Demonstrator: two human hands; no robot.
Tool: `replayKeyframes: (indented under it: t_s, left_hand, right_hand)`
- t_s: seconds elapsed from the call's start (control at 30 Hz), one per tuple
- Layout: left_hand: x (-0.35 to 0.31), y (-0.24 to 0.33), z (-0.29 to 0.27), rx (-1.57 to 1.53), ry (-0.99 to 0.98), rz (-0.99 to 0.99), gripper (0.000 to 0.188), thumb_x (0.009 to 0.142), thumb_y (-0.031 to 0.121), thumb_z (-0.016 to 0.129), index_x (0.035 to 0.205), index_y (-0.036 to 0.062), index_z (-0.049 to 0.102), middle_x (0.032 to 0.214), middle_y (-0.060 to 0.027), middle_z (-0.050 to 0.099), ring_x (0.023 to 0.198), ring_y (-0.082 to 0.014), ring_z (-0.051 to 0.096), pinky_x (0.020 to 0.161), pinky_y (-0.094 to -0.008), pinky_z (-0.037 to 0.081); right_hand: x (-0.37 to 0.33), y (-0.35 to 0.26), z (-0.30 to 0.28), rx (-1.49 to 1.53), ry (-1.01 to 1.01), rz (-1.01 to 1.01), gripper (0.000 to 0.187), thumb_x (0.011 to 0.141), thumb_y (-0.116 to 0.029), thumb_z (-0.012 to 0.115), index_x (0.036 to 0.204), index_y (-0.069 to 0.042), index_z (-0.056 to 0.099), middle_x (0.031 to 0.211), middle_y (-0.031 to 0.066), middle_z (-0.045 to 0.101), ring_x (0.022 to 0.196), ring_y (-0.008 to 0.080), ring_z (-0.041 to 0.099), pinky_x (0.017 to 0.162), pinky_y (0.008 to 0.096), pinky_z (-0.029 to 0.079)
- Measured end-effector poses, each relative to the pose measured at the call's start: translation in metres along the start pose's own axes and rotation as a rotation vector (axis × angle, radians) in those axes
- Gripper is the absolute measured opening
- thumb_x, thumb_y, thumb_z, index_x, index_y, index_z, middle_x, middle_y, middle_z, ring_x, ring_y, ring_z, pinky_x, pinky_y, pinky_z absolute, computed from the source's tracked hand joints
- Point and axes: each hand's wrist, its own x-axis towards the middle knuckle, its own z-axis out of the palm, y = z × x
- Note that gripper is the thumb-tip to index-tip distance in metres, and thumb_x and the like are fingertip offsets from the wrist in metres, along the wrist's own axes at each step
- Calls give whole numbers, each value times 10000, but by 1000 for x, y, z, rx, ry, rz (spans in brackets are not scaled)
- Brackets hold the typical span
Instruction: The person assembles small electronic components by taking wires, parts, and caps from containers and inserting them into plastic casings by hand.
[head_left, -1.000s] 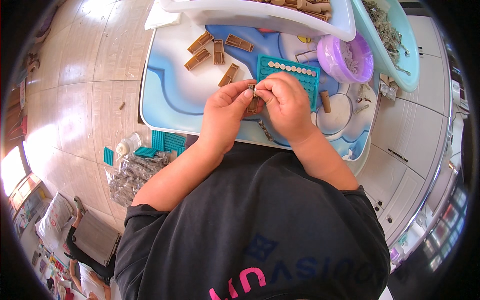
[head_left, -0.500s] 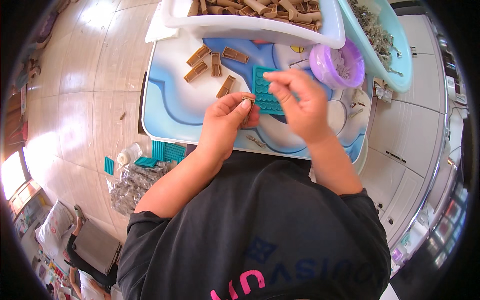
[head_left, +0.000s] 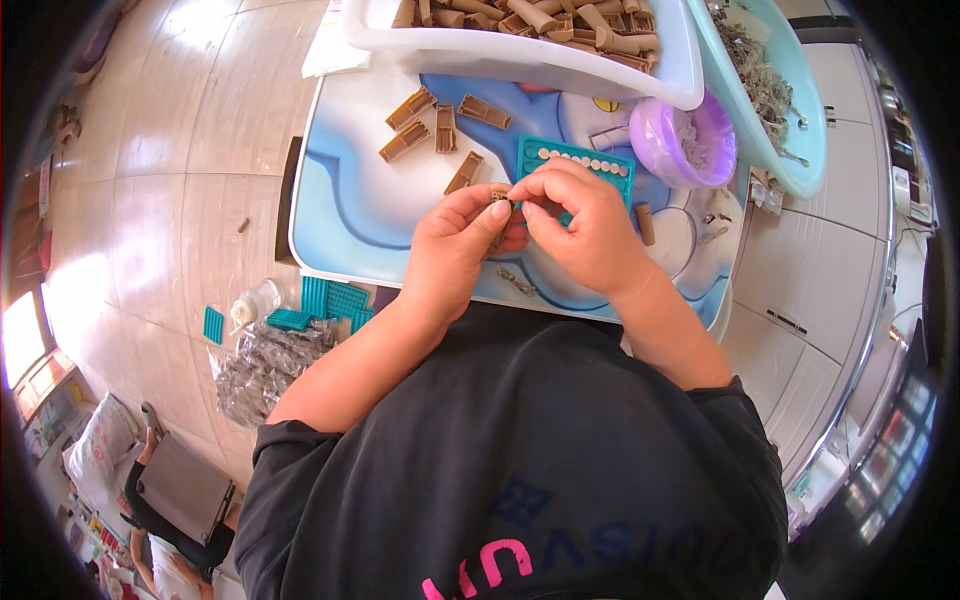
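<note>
My left hand (head_left: 455, 240) is closed round a small brown plastic casing (head_left: 501, 200), held over the front of the table. Thumb and forefinger of my right hand (head_left: 585, 225) are pinched together at the casing's upper end; whatever sits between those fingertips is too small to make out. Partly behind my right hand lies a teal grid tray (head_left: 528, 150) with a row of small pale round pieces (head_left: 585, 162). Several similar brown casings (head_left: 446, 130) rest on the table to the left of the tray, their hollow sides showing.
Across the far edge stands a white bin (head_left: 520, 58) full of brown parts. To its right are a purple bowl (head_left: 650, 140) and a light-blue basin (head_left: 800, 110) of small metallic pieces. Another brown part (head_left: 645, 224) lies by my right wrist. Plastic bags (head_left: 270, 365) are on the floor, left.
My right hand has come down and left from above the teal tray to the casing in my left hand. The tray's pale pieces now show. The whole view has shifted slightly.
</note>
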Motion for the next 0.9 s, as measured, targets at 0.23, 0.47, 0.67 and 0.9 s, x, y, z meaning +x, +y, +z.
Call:
replayKeyframes:
  t_s: [0.23, 0.47, 0.67, 0.9]
  left_hand:
    - [0, 0, 3, 19, 22, 29, 241, 908, 111, 556, 1099, -36, 558, 955, -85, 625, 828, -135, 609, 781, -282, 515]
    - [-2, -3, 6, 73, 53, 35, 229, 909, 99, 551, 1095, -35, 554, 956, -84, 623, 838, -142, 610, 790, -277, 519]
    - [3, -3, 0, 98, 24, 15, 190, 950, 136, 476, 1058, -9, 534, 903, -75, 594, 776, -146, 603, 740, -274, 518]
    - [-1, 2, 3, 100, 82, -57, 213, 970, 183, 421, 1048, 6, 512, 828, -69, 559, 681, -163, 596, 672, -297, 526]
  right_hand:
    - [-9, -2, 10, 28, 188, -60, 88, 732, 5, 601, 813, -27, 589, 770, 112, 571, 718, 286, 563, 634, 353, 458]
    - [-17, -7, 13, 114, 113, 84, 70, 773, -21, 590, 842, -21, 600, 770, 103, 573, 724, 267, 576, 635, 351, 460]
    - [-7, -3, -25, 69, 71, -28, 121, 834, -88, 607, 938, -29, 626, 776, 80, 592, 723, 174, 580, 653, 282, 464]
    - [-8, -14, -125, 102, 354, 159, 156, 832, -81, 626, 985, -55, 642, 809, 30, 606, 738, 116, 566, 680, 247, 454]
